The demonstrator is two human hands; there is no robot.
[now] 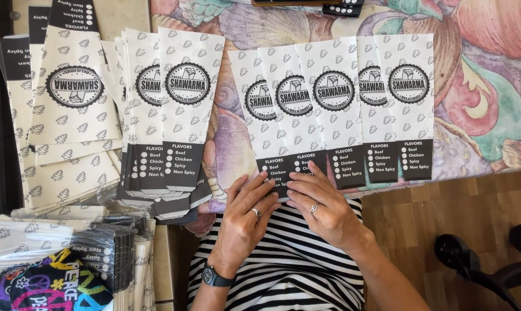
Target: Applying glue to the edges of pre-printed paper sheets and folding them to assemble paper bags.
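Observation:
Several white paper sleeves with a leaf pattern, a round black emblem and a black bottom band lie fanned in an overlapping row (352, 109) on a colourful floral cloth (479, 69). My left hand (246, 216), with a ring and a black wristwatch, rests its fingertips on the lower edge of the leftmost sleeves (272, 167). My right hand (324, 204), also ringed, presses its fingers on the black band beside it. Both hands lie flat with fingers spread, gripping nothing.
A thick stack of the same sleeves (168, 115) lies to the left, with further piles (65, 109) beyond it. Plastic-wrapped bundles (99, 247) and a bright patterned item (53, 285) sit at the lower left. Wooden floor and black chair wheels (462, 253) show at right.

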